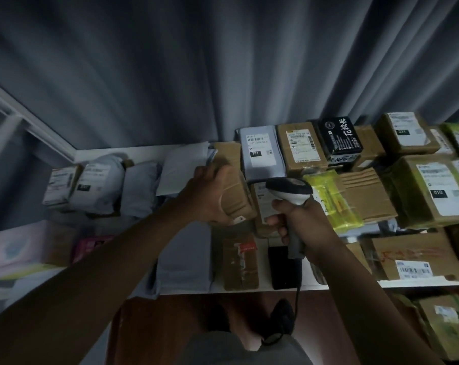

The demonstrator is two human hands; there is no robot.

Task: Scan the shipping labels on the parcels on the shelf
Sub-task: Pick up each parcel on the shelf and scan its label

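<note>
**A:** What fills the view, biggest first?

**B:** A grey curtain (170, 75) hangs behind a white shelf (249, 290) crowded with parcels in two tiers. Cardboard boxes sit to the right, one labelled box (433, 191) among the largest. Soft grey mailer bags (102, 183) slump at the left.

**A:** And the parcel being worked on?

**B:** A small brown taped box (236, 191) stands near the middle of the upper tier. The left hand (210, 196) grips it, fingers curled round its top and side, and it looks tilted. I cannot see a label on the faces that show.

**A:** How should it handle?

**B:** Probably light and stiff: one hand manages it. The tape may be a little slick, so holding it by opposite edges, clear of any label, seems wisest. The bags beside it would sag and crease their barcodes.

**A:** The other hand?

**B:** The right hand (299, 222) is clamped round the grip of a grey and white barcode scanner (289, 192), its head aimed toward the upper-tier parcels just beside the box. A dark cable (296, 306) trails down from the handle.
</note>
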